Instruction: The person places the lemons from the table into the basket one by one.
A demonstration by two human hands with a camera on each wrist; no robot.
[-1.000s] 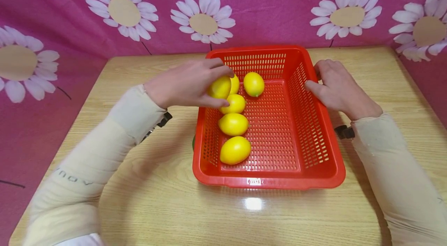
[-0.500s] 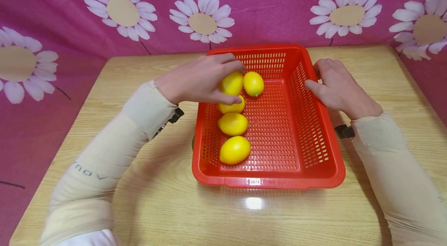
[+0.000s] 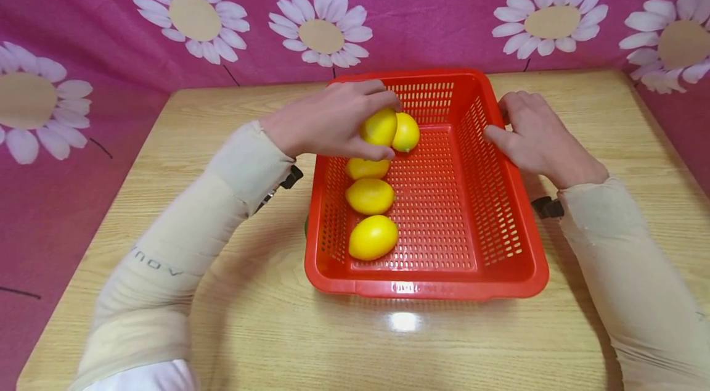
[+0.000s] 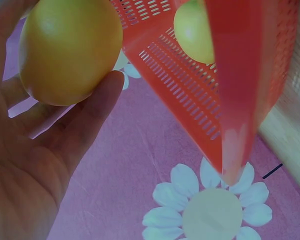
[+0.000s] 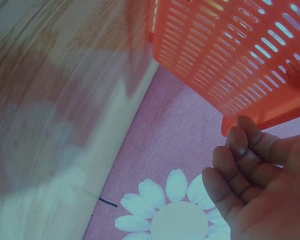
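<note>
My left hand [image 3: 335,116] pinches a yellow lemon [image 3: 381,127] between thumb and fingers, over the back left part of a red plastic basket [image 3: 427,288]. The left wrist view shows that lemon [image 4: 70,52] large, with the thumb along its underside. In the head view it overlaps another lemon [image 3: 407,133] near the back wall. Further lemons lie in a column along the left wall, the nearest lemon [image 3: 373,238] close to the front; the hand hides part of the back left corner. My right hand [image 3: 540,141] grips the basket's right rim, thumb over the edge and fingers outside.
The basket stands on a light wooden table [image 3: 249,329]. A pink cloth [image 3: 427,8] with large white daisies hangs behind and at both sides. A bit of something green [image 3: 307,226] shows by the basket's left outer wall.
My left hand has carried the lemon rightward, from near the left wall toward the lemon at the back. The right hand has kept its grip, and the basket has hardly moved.
</note>
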